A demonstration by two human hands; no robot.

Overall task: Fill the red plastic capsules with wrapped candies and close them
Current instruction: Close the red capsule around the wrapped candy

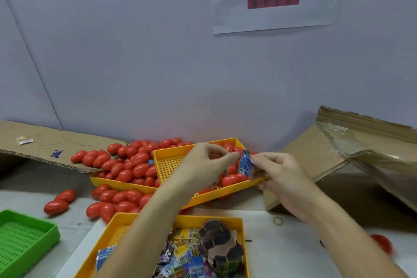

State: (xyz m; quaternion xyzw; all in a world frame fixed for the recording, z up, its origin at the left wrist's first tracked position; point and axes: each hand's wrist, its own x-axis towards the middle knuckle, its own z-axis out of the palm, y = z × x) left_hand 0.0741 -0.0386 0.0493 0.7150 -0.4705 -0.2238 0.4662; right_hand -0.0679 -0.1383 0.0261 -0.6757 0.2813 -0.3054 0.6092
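Observation:
My right hand (278, 172) pinches a blue wrapped candy (245, 163) upright above the upper yellow tray (171, 151). My left hand (202, 166) is just left of it, fingers curled. Its thumb tip meets the candy's top corner over a red capsule (236, 161) that the fingers mostly hide. Several closed red capsules (135, 165) are heaped in and around a second yellow tray (119, 184). A nearer yellow tray (121, 221) holds several wrapped candies (180, 253) under my left forearm.
A green perforated tray (27, 235) sits at the front left. A torn cardboard box (361, 156) stands at the right, a flat cardboard sheet (45, 137) at the back left. One red capsule (382, 242) and a rubber band (277, 221) lie near my right forearm.

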